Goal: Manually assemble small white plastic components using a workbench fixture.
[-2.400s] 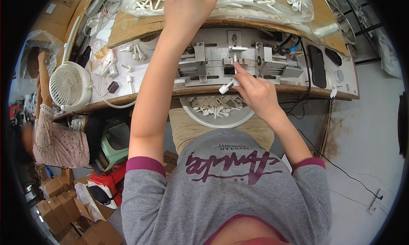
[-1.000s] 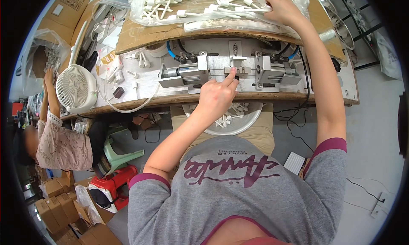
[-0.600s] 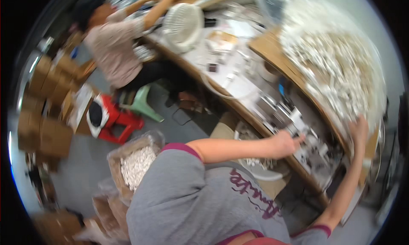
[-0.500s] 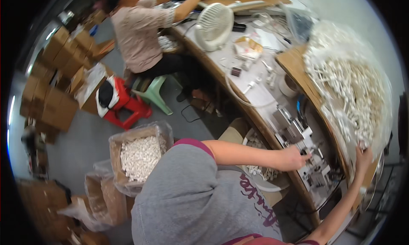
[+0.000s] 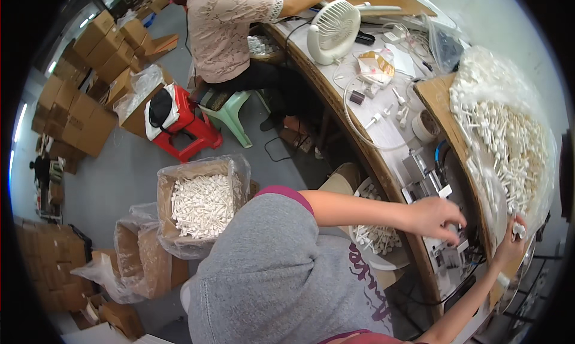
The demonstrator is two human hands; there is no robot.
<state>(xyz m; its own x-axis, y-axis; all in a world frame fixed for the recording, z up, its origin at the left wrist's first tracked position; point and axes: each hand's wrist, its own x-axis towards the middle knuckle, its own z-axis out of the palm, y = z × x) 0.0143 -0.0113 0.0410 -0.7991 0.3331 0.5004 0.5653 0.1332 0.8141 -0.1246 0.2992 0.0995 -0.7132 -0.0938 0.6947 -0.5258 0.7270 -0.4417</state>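
Observation:
My left hand point(image 5: 435, 217) reaches over a small metal bench fixture point(image 5: 424, 177), its thumb and fingers apart and nothing visible in them. Part of the fixture lies hidden beneath that hand. At the lower edge of the large heap of white plastic stemmed parts point(image 5: 509, 143), my right hand point(image 5: 508, 248) is closed round a few small white plastic parts point(image 5: 518, 229). The heap lies in a clear plastic bag on a raised cardboard sheet point(image 5: 436, 95).
Below my left forearm stands a round white tub point(image 5: 388, 261) of similar parts. A lined carton point(image 5: 203, 206) full of them sits on the floor. A white fan point(image 5: 333, 32) stands on the bench point(image 5: 383, 113). Nearby, a person point(image 5: 221, 35) works beside a green stool point(image 5: 230, 113).
My left hand has lifted off the fixture and its fingers have spread. White parts now show plainly in my right hand at the heap's edge. The whole view has shifted slightly.

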